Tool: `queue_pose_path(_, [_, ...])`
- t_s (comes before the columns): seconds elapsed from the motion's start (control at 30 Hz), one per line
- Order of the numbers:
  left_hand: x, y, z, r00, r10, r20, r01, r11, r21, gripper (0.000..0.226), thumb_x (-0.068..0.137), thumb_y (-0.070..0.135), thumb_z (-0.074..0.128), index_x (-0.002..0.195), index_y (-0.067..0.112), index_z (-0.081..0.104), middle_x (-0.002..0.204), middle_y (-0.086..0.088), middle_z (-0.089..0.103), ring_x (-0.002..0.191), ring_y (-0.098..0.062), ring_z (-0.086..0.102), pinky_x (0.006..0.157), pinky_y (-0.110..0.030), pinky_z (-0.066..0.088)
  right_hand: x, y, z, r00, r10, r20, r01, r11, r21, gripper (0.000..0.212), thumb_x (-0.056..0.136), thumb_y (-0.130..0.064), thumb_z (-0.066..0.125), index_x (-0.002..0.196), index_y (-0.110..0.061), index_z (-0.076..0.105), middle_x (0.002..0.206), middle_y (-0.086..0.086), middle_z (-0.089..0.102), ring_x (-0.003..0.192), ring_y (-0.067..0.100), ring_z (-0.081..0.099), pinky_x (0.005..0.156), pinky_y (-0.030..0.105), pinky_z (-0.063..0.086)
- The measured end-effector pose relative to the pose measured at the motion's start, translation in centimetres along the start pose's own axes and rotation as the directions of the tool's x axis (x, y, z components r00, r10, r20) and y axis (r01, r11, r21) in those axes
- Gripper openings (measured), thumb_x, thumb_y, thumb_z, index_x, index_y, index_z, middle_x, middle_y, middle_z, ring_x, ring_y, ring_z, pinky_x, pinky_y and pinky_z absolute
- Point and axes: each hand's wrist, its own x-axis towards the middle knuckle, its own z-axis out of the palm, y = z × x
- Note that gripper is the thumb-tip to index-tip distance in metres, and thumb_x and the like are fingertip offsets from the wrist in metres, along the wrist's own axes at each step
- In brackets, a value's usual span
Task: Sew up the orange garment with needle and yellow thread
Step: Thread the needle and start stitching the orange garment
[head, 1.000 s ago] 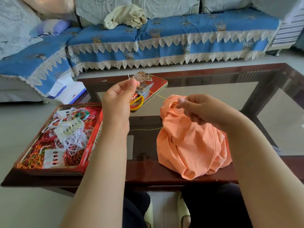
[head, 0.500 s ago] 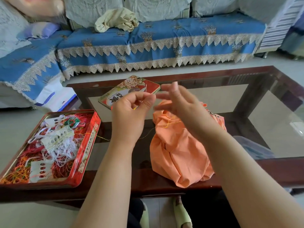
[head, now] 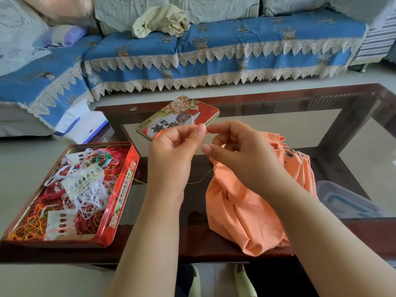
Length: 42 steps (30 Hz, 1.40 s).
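The left hand [head: 173, 146] pinches a thin steel needle [head: 194, 118]; the right hand [head: 240, 153] curls around fine yellow thread [head: 201, 180]. Crumpled orange garment [head: 242, 211] lies beneath.

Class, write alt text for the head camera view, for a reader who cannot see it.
Two bare hands meet above a glass-topped table: the left hand pinches a needle with yellow thread, and the right hand curls beside it over a bunched orange garment. An open red tin of tangled threads sits left, its lid behind.

Two hands: the left hand [head: 173, 151] and the right hand [head: 240, 155]. One orange garment [head: 246, 211], one needle [head: 193, 118], one tin of threads [head: 70, 194]. One tin lid [head: 177, 116] and one pair of scissors [head: 196, 116].
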Motion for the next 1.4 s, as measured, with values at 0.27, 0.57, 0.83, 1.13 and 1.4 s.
queue_pose_path(0.27, [-0.4, 0.1, 0.6, 0.999, -0.033, -0.007, 0.032, 0.998, -0.047, 0.007, 0.087, 0.027, 0.069, 0.08, 0.026, 0.071, 0.073, 0.02, 0.072, 0.078, 0.008, 0.065, 0.062, -0.004, 0.045, -0.4, -0.3, 0.1, 0.976, -0.106, -0.191, 0.089, 0.991, -0.099, 0.006, 0.085, -0.02, 0.072, 0.085, -0.026, 0.07, 0.074, -0.007, 0.068, 0.059, 0.01, 0.051, 0.058, 0.026, 0.045])
queue_pose_path(0.57, [-0.2, -0.6, -0.4, 0.989, 0.021, 0.143, -0.048, 0.981, 0.188, 0.023, 0.097, 0.015, 0.056, 0.088, 0.029, 0.072, 0.082, 0.016, 0.07, 0.076, 0.003, 0.062, 0.067, -0.009, 0.046, -0.2, -0.7, -1.6, 0.977, 0.019, -0.211, 0.01, 0.99, 0.137, 0.005, 0.085, -0.017, 0.071, 0.084, -0.012, 0.072, 0.064, -0.004, 0.063, 0.055, 0.003, 0.051, 0.053, 0.018, 0.043])
queue_pose_path(0.83, [-0.7, 0.3, -0.1, 0.967, 0.002, 0.254, -0.013, 0.999, 0.041, 0.019, 0.091, 0.006, 0.062, 0.094, 0.02, 0.049, 0.083, 0.008, 0.076, 0.067, -0.006, 0.064, 0.064, -0.019, 0.049, -0.3, -0.8, -1.6, 0.978, 0.093, -0.186, -0.034, 0.954, 0.297, 0.005, 0.085, -0.017, 0.07, 0.081, -0.015, 0.071, 0.06, -0.008, 0.063, 0.051, 0.003, 0.049, 0.05, 0.017, 0.04])
queue_pose_path(1.13, [-1.0, 0.5, 0.2, 0.959, -0.108, 0.261, 0.134, 0.988, -0.083, 0.012, 0.081, 0.023, 0.064, 0.092, 0.023, 0.069, 0.087, 0.003, 0.076, 0.075, -0.01, 0.07, 0.073, -0.025, 0.049, -0.5, -0.8, -1.4, 0.966, -0.013, -0.258, 0.08, 0.965, 0.249, 0.007, 0.086, -0.011, 0.069, 0.081, -0.016, 0.069, 0.059, -0.014, 0.062, 0.053, -0.002, 0.052, 0.052, 0.013, 0.042])
queue_pose_path(1.4, [-1.1, 0.5, 0.6, 0.967, -0.111, 0.232, 0.149, 0.976, -0.157, 0.018, 0.073, 0.027, 0.066, 0.089, 0.021, 0.071, 0.082, 0.003, 0.075, 0.078, -0.012, 0.071, 0.078, -0.03, 0.051, -1.1, -1.0, -0.2, 0.929, -0.16, -0.333, 0.179, 0.983, 0.027, 0.013, 0.087, -0.01, 0.068, 0.082, -0.022, 0.064, 0.075, -0.008, 0.067, 0.07, 0.009, 0.065, 0.06, 0.022, 0.054])
